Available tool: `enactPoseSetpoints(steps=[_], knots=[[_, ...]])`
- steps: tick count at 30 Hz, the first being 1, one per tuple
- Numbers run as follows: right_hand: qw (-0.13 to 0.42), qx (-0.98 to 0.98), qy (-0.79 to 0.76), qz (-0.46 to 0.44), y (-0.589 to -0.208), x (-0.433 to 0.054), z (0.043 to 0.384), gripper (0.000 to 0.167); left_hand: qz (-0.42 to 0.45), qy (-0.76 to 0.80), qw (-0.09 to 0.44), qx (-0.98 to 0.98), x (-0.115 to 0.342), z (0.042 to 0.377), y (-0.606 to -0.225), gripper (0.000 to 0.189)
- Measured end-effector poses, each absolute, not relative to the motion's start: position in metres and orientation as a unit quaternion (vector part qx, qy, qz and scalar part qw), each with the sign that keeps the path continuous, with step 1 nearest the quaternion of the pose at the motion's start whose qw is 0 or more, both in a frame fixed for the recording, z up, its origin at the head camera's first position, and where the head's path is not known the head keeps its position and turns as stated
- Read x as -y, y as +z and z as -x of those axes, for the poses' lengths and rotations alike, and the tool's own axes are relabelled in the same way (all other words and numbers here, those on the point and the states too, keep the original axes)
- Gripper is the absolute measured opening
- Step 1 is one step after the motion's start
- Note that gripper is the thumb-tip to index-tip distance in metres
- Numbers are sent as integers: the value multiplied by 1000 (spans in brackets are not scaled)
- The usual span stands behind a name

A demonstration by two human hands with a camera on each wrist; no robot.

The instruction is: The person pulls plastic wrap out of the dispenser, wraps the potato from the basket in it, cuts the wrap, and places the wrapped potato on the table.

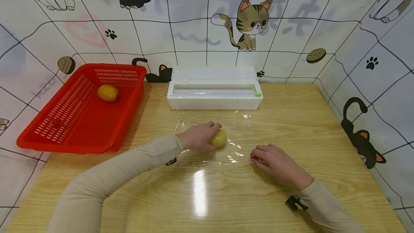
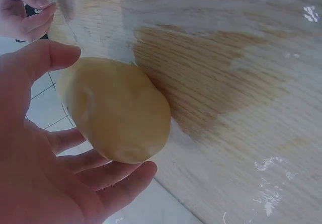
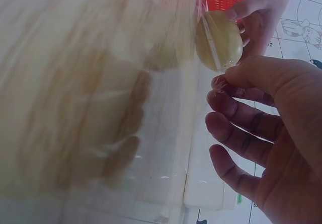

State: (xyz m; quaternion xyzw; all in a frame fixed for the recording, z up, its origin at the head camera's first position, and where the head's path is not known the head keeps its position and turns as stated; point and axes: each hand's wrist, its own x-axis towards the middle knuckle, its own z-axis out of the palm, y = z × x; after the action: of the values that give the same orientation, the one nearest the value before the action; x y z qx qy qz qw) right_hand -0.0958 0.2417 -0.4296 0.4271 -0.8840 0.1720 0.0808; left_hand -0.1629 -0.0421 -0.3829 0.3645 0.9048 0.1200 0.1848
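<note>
My left hand (image 1: 199,136) holds a smooth yellow potato (image 1: 220,138), with fingers and thumb curled round its sides in the left wrist view. Under the potato (image 2: 118,110), a sheet of clear cling film (image 1: 237,154) lies on the wooden table, with shiny wrinkles to the right. At the film's right side is my right hand (image 1: 275,163). Its thumb and index finger meet in a pinch at a thin edge of film in the right wrist view, while the other fingers (image 3: 236,133) are loosely bent. The film is transparent, so its full outline is hard to see.
A white cling film dispenser (image 1: 215,103) with a raised lid and a green slider (image 1: 258,94) stands at the back. On the left, a red plastic basket (image 1: 129,118) contains another yellow potato (image 1: 108,93). Cat-patterned sheeting (image 1: 191,6) borders the table (image 1: 155,197).
</note>
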Motion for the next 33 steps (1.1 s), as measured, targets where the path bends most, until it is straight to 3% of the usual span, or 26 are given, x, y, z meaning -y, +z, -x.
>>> enactPoseSetpoints(steps=[8, 18, 33], knots=[[80, 884, 176, -427, -429, -240, 96, 17, -364, 119, 175, -907, 43, 162, -389, 76], [79, 883, 177, -427, -430, -239, 95, 15, -376, 97, 167, -906, 41, 159, -390, 63], [68, 886, 173, -424, -428, -238, 93, 16, -382, 87, 163, -905, 41, 154, -388, 73]])
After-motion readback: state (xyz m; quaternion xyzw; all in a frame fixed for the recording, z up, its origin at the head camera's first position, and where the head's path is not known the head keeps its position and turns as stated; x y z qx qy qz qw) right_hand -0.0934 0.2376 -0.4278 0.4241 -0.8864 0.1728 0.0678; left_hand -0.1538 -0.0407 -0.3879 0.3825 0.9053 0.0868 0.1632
